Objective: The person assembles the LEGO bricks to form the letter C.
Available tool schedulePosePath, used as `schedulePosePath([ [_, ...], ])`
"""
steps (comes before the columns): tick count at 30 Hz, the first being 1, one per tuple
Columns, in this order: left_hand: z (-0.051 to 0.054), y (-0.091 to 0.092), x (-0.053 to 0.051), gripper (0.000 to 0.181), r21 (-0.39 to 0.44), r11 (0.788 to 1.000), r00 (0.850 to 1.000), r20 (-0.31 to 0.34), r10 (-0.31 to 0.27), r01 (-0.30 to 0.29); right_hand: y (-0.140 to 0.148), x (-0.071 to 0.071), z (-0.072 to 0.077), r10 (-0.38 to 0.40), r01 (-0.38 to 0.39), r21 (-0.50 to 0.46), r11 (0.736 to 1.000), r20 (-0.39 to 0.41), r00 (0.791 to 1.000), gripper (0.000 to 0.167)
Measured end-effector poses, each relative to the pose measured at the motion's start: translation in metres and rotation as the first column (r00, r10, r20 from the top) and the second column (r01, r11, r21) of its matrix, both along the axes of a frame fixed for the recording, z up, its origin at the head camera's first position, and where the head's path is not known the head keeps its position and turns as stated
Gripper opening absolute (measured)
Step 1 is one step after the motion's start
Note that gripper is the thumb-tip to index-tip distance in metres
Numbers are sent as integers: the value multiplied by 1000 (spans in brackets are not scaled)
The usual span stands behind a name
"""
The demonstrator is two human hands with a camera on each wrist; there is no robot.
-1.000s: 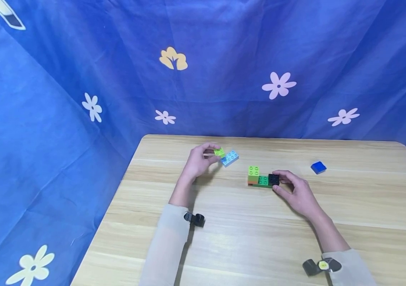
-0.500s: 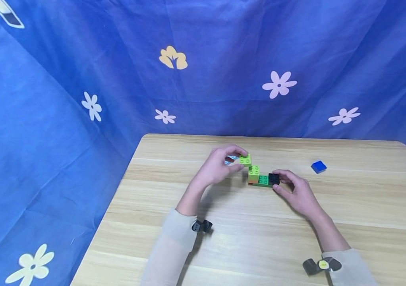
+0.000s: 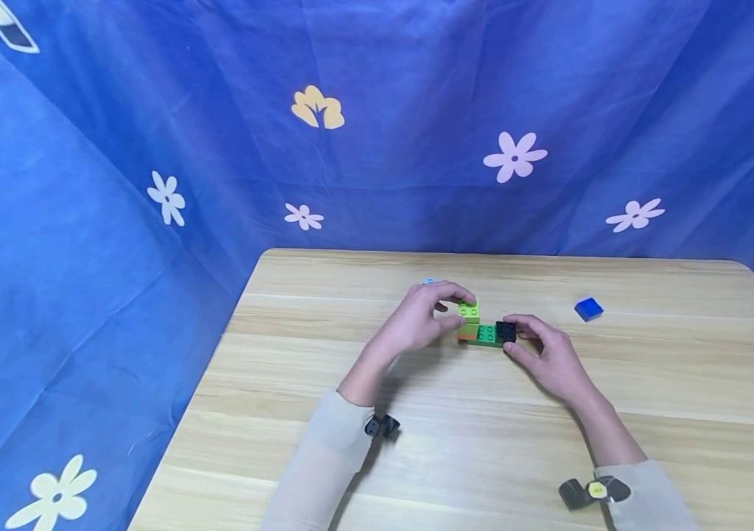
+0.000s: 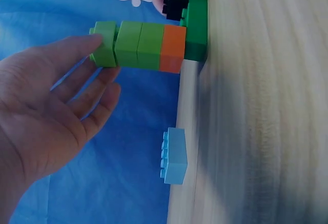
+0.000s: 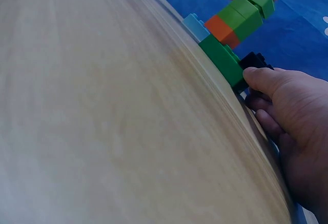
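Note:
The left hand (image 3: pixel 417 318) pinches a lime green brick (image 4: pixel 105 43) between thumb and fingers, right on top of a stack. Below that brick come two more lime bricks (image 4: pixel 138 44) and an orange brick (image 4: pixel 173 48), standing on one end of a dark green brick (image 4: pixel 197 28); a thin, slightly uneven gap shows under the pinched one. On the green brick's other end is a black brick (image 3: pixel 506 332), which the right hand (image 3: pixel 552 363) grips between thumb and fingers. In the right wrist view the right thumb lies against the black brick (image 5: pixel 253 61).
A light blue brick (image 4: pixel 177 156) lies on the wooden table (image 3: pixel 483 428) behind the left hand, mostly hidden in the head view. Farther right lies a dark blue brick (image 3: pixel 589 309). A blue patterned cloth (image 3: pixel 403 177) hangs behind the table's back edge.
From beside the light blue brick, the left hand has carried the lime brick rightward onto the top of the stack. The right hand has kept its grip in the same place.

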State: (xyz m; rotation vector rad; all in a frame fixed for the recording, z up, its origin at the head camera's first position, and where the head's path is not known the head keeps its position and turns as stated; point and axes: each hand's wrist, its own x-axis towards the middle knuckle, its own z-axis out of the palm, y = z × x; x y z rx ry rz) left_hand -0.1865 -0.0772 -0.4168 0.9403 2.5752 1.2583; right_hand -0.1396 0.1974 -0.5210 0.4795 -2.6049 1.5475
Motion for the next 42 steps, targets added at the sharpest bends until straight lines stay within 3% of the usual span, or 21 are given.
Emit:
schedulePosePath([
  [15,-4,0,0,25,3,1000,1000,-24,-13,13,0,0,0,-3,3,13,1000,7,1000,43],
  [23,-3,3,1,23,-46,999,995,-97,-15,11,1,0,1,-5,5,17,1000,7,1000,44],
  [29,-3,5,3,26,-55,998,997,-68,-35,31,1,2,0,-12,12,5,1000,12,1000,43],
  [36,-6,-9,-7,56,-33,997,997,-24,-69,68,-2,1,1,-4,4,4,1000,1,1000,43],
  [39,-11,-20,-17,64,2,1000,1000,-10,-11,11,-2,1,2,-6,6,7,1000,-8,1000,44],
  [42,-18,-31,-25,60,-12,992,992,-16,129,-129,-2,1,2,-11,11,13,1000,-17,1000,44],
])
